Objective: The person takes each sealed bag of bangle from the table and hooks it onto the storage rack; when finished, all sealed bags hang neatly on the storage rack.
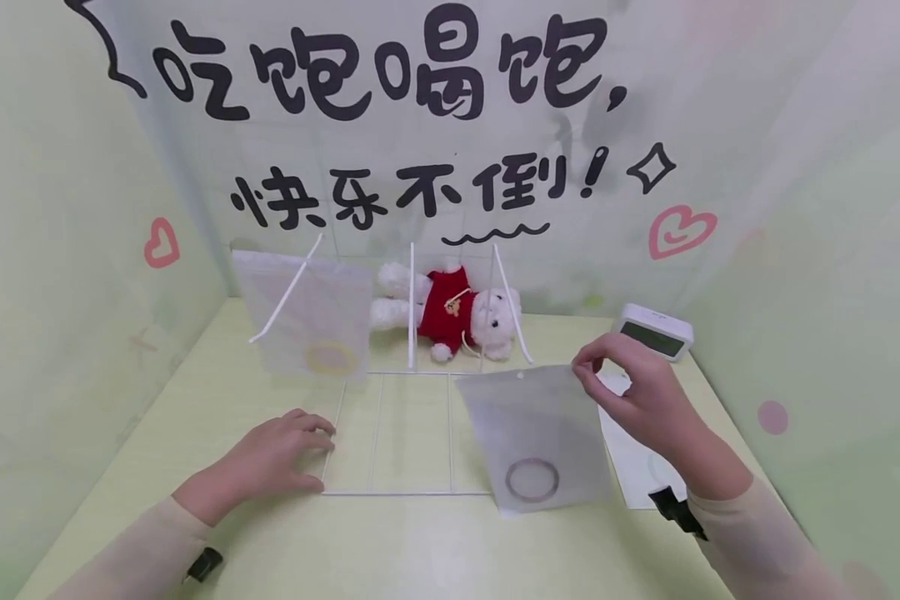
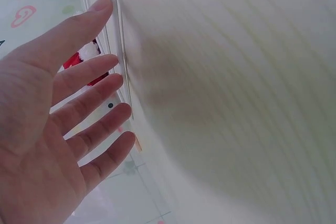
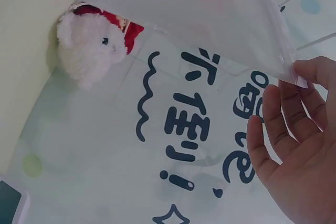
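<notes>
My right hand (image 1: pixel 648 400) pinches the top right corner of a translucent plastic bag (image 1: pixel 555 417), thumb against the fingers. The bag hangs tilted over the right end of a white wire rack (image 1: pixel 397 493), with a dark ring (image 1: pixel 532 460) showing near its bottom. In the right wrist view, the bag's corner (image 3: pixel 283 61) sits between thumb and fingers. My left hand (image 1: pixel 266 462) is at the rack's left side, its fingers (image 2: pixel 100 93) loosely spread with the tips right at the wire. Another translucent bag (image 1: pixel 300 300) with a yellow ring (image 1: pixel 311 358) hangs at the rack's left prong.
A white plush bear (image 1: pixel 491 321) in a red sweater lies behind the rack. At the back right stands a white digital clock (image 1: pixel 660 329). Another pale bag (image 1: pixel 633 471) lies flat on the table (image 1: pixel 420 550) under my right hand. Fabric walls enclose the table.
</notes>
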A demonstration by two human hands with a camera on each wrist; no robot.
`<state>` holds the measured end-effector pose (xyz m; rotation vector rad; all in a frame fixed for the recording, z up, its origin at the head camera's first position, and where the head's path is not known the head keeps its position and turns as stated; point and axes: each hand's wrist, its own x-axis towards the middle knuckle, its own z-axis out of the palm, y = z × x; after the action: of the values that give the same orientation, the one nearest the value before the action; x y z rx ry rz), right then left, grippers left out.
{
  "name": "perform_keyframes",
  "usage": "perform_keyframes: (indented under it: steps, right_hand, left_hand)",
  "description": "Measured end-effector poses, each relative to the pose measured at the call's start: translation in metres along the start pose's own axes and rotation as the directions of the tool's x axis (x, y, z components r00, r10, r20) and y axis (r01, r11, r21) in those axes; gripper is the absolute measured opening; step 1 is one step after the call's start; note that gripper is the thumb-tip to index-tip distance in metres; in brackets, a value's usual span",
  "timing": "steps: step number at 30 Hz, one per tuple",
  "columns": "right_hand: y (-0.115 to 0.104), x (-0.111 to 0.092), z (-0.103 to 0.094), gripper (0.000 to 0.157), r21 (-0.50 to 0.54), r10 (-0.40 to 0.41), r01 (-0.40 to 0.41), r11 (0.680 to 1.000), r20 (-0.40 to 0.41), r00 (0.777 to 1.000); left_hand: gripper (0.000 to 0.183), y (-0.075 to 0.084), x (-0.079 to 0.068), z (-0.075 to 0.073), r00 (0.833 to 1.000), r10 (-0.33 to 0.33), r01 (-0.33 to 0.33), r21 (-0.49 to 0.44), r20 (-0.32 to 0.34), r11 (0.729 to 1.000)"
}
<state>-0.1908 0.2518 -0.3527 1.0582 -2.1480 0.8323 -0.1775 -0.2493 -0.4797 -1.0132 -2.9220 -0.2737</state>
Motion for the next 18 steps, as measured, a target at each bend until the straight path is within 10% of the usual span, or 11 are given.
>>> perform_keyframes:
  steps: [12, 18]
  right_hand:
    - [-0.042, 0.021, -0.011, 0.006, 0.100, -0.091, 0.091, 0.991, -0.009, 0.996]
    - [-0.068, 0.042, -0.014, 0.022, 0.117, -0.192, 0.200, 0.973, -0.076, 0.978]
  left_hand:
    - [0.049, 0.003, 0.000, 0.001, 1.000, -0.017, 0.017, -0.030, 0.014, 0.999]
    - [0.050, 0.004, 0.000, -0.001, 1.000, -0.020, 0.020, -0.030, 0.014, 0.999]
